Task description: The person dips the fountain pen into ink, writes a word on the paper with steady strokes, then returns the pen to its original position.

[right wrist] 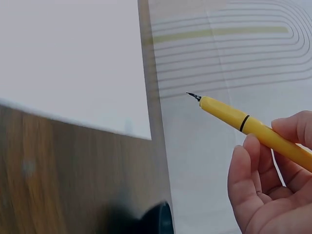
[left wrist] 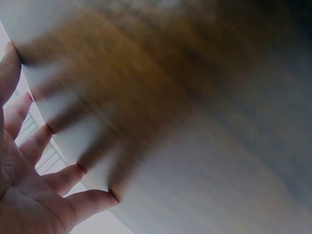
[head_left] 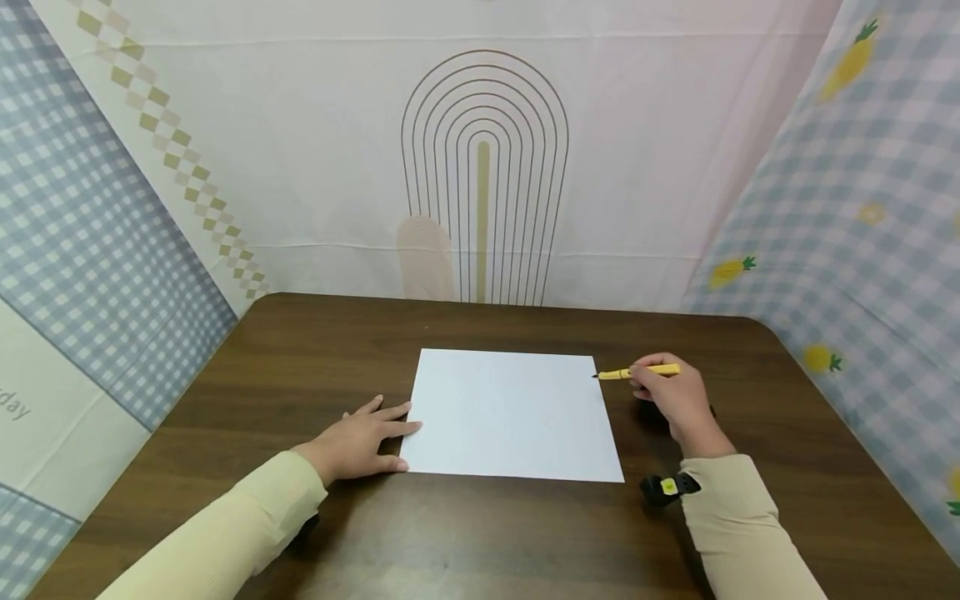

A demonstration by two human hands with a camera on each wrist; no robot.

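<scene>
A white sheet of paper [head_left: 513, 417] lies on the brown table in the head view. My left hand [head_left: 363, 442] rests at its left edge, fingers spread, with fingertips on or right beside the edge. In the left wrist view the spread fingers of the left hand [left wrist: 36, 165] meet the surface at their tips. My right hand [head_left: 675, 400] pinches a yellow fountain pen [head_left: 663, 369] between thumb and fingers. The dark nib points left over the paper's upper right edge. In the right wrist view the uncapped nib of the fountain pen [right wrist: 226, 114] shows plainly.
A dark object [right wrist: 163, 219] stands on the table under the right hand, mostly hidden in the head view. A black wrist camera [head_left: 667, 488] sits at the right cuff. Behind the brown table [head_left: 330, 333] hangs a patterned white cloth [head_left: 322, 150], with checked cloths at both sides.
</scene>
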